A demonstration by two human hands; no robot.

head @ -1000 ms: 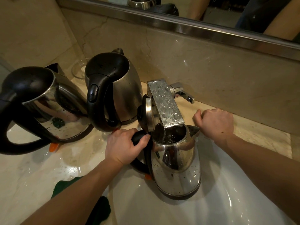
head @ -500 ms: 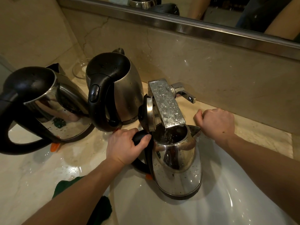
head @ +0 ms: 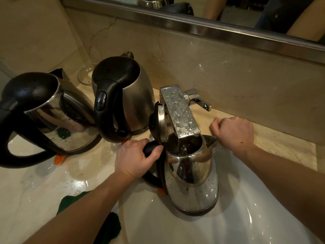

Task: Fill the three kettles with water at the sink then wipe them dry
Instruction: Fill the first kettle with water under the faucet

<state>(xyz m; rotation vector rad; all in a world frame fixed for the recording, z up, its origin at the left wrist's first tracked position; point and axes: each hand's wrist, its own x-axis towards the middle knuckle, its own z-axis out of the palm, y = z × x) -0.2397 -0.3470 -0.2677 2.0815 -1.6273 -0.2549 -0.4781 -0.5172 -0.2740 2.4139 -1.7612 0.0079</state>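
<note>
From the head view, we are looking down at a white sink (head: 246, 217) set in a wet stone counter (head: 35, 191). We are holding one shiny kettle (head: 191, 182) inside the sink, right under the flat tap (head: 179, 111). Its lid (head: 161, 120) is standing open beside the tap, and water seems to be falling into the open top. Our left hand (head: 139, 159) is gripping the kettle's black handle, with the thumb wrapping over it. Our right hand (head: 233, 132) is curling into a fist and holding nothing. It is resting on the counter just beside the kettle's spout, apart from the tap lever (head: 200, 101).

Two other kettles are waiting on the counter to the left. The middle kettle (head: 133, 95) is standing near the tap with its lid shut. The far kettle (head: 52, 117) is sitting at the left edge, also shut. Drops are sitting on both, so we are guessing they are filled but not wiped. A green cloth (head: 70, 201) is lying on the counter under our left arm.

We are thinking this is the filling step, and that this is the last kettle to fill. We cannot tell how full it is getting. Next, the right hand is going to need to reach the lever and turn the water off. Then we are going to need to shut the lid and lift the heavy kettle out with care, because everything is looking wet and slippery. After that comes the wiping with the cloth.
</note>
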